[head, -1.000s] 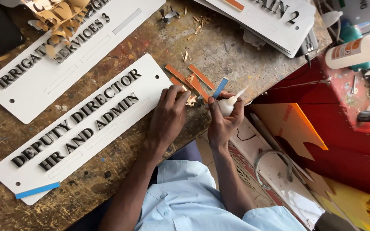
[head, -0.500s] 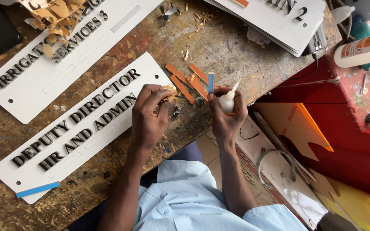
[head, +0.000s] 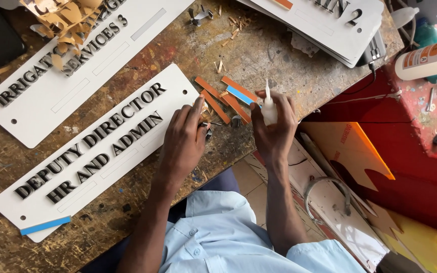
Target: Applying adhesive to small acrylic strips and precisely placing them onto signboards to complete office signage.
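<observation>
My right hand point(head: 275, 130) grips a small white glue bottle point(head: 268, 107), nozzle pointing up. My left hand point(head: 184, 139) rests with fingers curled at the right end of a long white sign plate point(head: 41, 197) bearing raised dark letters; its fingertips pinch a small thin piece I cannot make out. Between the two hands lie several orange strips point(head: 213, 98) and one blue strip point(head: 241, 94) on the worn wooden bench point(head: 259, 50). A small dark metal bit point(head: 235, 121) sits by the strips.
A second white lettered plate point(head: 77, 65) lies at the upper left, more plates point(head: 324, 25) at the top right. A blue strip point(head: 45, 225) rests on the near plate's left end. A large white glue bottle point(head: 428, 59) lies on a red stand point(head: 421, 131). Orange cut-outs point(head: 352, 151) sit below the bench.
My left hand slid left from the orange strips onto the plate's right end. My right hand turned the small bottle upright and drew slightly back from the strips.
</observation>
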